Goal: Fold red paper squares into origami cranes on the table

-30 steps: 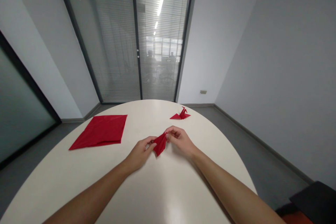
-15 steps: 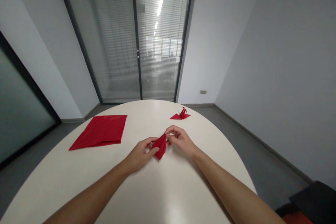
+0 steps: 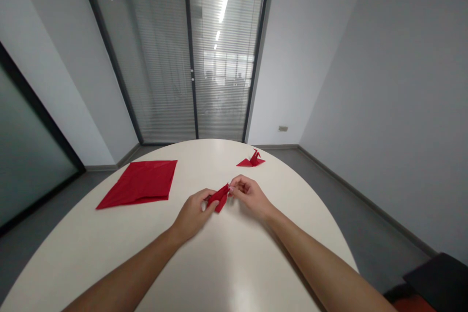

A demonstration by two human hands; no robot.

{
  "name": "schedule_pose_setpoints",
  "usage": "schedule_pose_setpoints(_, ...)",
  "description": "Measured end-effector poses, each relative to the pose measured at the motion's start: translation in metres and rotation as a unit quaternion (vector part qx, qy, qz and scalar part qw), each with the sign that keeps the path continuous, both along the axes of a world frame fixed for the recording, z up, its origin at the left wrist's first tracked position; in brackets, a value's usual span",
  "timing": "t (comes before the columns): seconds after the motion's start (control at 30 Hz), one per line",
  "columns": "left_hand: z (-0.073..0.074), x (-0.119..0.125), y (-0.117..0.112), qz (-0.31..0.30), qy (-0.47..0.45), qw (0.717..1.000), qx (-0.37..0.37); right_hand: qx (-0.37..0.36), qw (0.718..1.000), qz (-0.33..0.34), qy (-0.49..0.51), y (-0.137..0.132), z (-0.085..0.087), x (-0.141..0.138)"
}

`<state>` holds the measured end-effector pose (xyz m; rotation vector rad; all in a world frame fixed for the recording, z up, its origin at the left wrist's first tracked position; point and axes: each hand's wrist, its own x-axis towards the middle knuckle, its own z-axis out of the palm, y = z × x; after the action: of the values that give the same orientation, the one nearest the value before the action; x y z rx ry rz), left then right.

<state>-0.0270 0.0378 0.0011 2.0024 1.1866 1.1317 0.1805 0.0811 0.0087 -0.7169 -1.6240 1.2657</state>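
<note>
A small piece of folded red paper [image 3: 221,199] is held just above the middle of the table. My left hand [image 3: 196,209] is closed on its left side, thumb in front and fingers behind. At the paper's upper right tip, my right hand [image 3: 249,195] pinches with thumb and fingertips. Parts of the folds are hidden by the fingers. Beyond my right hand stands a red origami crane [image 3: 254,160] with its wings spread on the table.
Flat red paper sheets [image 3: 142,184] lie on the left of the round white table [image 3: 190,273]. Behind the table's far edge is a glass partition with blinds [image 3: 164,83]. A dark object [image 3: 438,275] is at the lower right.
The folded paper has tilted and turned in my hands, so it now shows a narrower, split shape. Both hands keep nearly the same place; the crane and sheets have not moved.
</note>
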Motion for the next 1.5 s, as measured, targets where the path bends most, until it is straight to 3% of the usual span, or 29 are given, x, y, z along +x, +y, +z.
schedule_pose_setpoints(0.4,-0.0018,-0.0002,0.0006,-0.002,0.018,0.999,0.03,0.001,0.999,-0.014,-0.029,0.0009,-0.005,-0.0008)
schedule_pose_setpoints(0.7,-0.0014,0.0011,-0.0002,-0.007,0.0,1.0,-0.001,0.039,0.996,-0.034,-0.067,-0.0004,-0.0002,0.0025)
schedule_pose_setpoints(1.07,0.0029,0.0019,-0.0022,-0.02,0.009,1.0,-0.003,0.02,0.996,-0.049,-0.078,-0.0031,0.0016,-0.0016)
schedule_pose_setpoints(1.5,-0.0006,0.0031,0.0,-0.025,-0.02,0.998,-0.045,0.004,0.999,-0.034,-0.02,-0.0008,0.0012,-0.0011)
